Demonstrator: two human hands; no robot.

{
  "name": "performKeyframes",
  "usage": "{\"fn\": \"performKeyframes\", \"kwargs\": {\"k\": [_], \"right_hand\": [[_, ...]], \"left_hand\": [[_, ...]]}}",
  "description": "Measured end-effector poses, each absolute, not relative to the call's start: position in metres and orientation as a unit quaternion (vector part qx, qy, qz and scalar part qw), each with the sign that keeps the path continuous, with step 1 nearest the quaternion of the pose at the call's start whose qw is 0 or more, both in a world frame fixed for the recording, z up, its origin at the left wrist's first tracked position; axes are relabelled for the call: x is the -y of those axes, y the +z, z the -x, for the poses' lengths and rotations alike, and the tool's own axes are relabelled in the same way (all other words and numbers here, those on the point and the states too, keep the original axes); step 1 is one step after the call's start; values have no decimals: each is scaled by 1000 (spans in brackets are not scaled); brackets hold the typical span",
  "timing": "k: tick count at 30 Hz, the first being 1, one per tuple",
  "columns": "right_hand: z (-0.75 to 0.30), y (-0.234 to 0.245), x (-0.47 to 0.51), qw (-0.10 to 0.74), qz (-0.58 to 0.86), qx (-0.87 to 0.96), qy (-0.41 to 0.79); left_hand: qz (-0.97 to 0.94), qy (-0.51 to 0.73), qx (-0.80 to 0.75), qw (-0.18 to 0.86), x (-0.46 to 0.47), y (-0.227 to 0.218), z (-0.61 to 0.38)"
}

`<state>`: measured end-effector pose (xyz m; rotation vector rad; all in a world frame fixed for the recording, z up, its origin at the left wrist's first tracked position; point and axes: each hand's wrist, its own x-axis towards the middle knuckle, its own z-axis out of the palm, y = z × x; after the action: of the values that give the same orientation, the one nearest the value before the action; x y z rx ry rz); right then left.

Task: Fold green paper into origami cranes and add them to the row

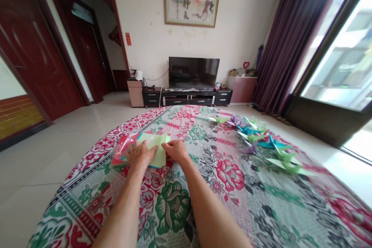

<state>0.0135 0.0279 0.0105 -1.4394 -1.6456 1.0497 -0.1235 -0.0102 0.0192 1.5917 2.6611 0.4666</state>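
A stack of coloured paper sheets lies on the tablecloth in front of me, a light green sheet [159, 156] on top and blue edges showing beneath it. My left hand [140, 153] rests flat over the left part of the stack, fingers apart. At the stack's right edge, my right hand [176, 150] pinches the light green sheet, whose edge is lifted there. A clear plastic wrapper with red paper [121, 150] lies under and to the left of my left hand. Part of the stack is hidden by my fingers.
Several folded paper cranes [252, 138] in green, blue and purple stand on the right of the table. A flowered tablecloth [200, 201] covers the round table. Beyond are a television [194, 73] on a low black cabinet [152, 98], a purple curtain [283, 38] and red doors.
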Motion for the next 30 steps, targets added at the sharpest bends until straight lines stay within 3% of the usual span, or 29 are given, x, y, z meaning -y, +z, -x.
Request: {"fn": "performKeyframes", "kwargs": {"k": [5,17,30], "right_hand": [[-13,17,-23,288,587,698,292],[-19,9,-22,351,636,639,253],[-129,8,0,391,680,584,210]], "left_hand": [[-482,165,-861,13,11,21,121],[-488,155,-859,9,6,15,129],[-477,164,-863,30,0,9,146]]}}
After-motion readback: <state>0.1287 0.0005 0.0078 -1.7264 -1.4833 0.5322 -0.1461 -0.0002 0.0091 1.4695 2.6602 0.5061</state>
